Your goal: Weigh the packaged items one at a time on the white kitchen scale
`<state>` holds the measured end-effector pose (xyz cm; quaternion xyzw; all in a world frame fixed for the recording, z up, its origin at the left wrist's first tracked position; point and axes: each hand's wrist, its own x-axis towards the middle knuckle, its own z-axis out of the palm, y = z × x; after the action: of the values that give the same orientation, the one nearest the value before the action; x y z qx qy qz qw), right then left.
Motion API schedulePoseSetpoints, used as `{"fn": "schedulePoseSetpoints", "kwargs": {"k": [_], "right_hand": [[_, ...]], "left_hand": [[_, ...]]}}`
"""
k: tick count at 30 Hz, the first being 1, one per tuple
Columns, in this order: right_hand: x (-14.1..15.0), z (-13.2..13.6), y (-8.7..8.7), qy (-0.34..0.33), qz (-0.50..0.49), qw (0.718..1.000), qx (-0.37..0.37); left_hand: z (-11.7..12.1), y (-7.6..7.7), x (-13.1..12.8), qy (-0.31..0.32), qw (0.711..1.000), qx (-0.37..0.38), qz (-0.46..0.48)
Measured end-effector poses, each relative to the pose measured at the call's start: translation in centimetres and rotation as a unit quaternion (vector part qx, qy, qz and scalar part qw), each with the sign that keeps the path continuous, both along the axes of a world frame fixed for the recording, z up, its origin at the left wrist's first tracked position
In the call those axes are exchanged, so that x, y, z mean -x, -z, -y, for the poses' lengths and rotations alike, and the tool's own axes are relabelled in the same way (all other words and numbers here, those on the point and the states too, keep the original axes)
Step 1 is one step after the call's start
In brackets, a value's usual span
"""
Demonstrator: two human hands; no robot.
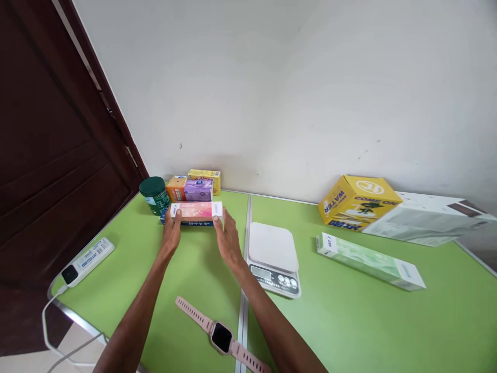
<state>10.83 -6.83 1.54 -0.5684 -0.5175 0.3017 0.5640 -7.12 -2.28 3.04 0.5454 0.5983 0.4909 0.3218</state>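
Observation:
A long pink-and-white box (196, 209) sits level between my two hands at the back left of the table. My left hand (172, 229) closes on its left end, thumb on the front face. At the opposite end my right hand (228, 239) grips it, thumb at the lower corner and fingers behind. Directly beneath is a dark blue box (196, 224), partly covered; I cannot tell whether the two touch. Behind stand a purple pack (199, 190), an orange box (176, 189) and a yellow box (205, 178). A green jar (154, 195) is just left of them.
A white kitchen scale (273, 247) stands right of my hands, near the table seam. Farther right are a green-and-white box (370, 260), a yellow carton (359, 201) and a white carton (423, 217). A pink smartwatch (222, 338) and a corded power strip (91, 260) lie nearer.

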Motion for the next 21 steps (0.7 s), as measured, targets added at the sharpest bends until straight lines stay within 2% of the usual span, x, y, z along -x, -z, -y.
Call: {"fn": "schedulePoseSetpoints", "kwargs": {"k": [2,5,8,11,13,16,19,21], "right_hand": [[1.4,-1.7,0.7,-0.019,0.018,1.000,-0.009],[2.8,-3.5,2.2,-0.009,0.052,0.999,0.003],[3.4,-4.2,3.2,-0.001,0.078,0.997,0.017],[3.3,-3.8,3.0,-0.015,0.090,0.995,0.027],[2.6,-2.8,2.2,-0.024,0.101,0.994,0.018],[0.8,0.0,0.8,-0.024,0.128,0.991,-0.033],[-2.5,4.1,0.2,0.009,0.158,0.983,-0.098],[-6.2,7.0,0.5,0.078,0.174,0.973,-0.127]], "left_hand": [[-1.3,0.6,1.3,-0.021,1.000,0.006,-0.017],[-2.4,1.5,2.4,-0.036,0.996,0.009,-0.079],[-3.0,2.3,2.8,-0.044,0.986,0.002,-0.163],[-3.2,2.7,3.1,-0.042,0.980,-0.026,-0.193],[-3.0,2.5,3.0,-0.042,0.977,-0.059,-0.201],[-1.9,1.6,2.0,-0.033,0.966,-0.128,-0.220],[0.3,0.4,-1.0,0.017,0.960,-0.176,-0.217],[2.3,-0.3,-4.1,0.080,0.962,-0.176,-0.192]]}}
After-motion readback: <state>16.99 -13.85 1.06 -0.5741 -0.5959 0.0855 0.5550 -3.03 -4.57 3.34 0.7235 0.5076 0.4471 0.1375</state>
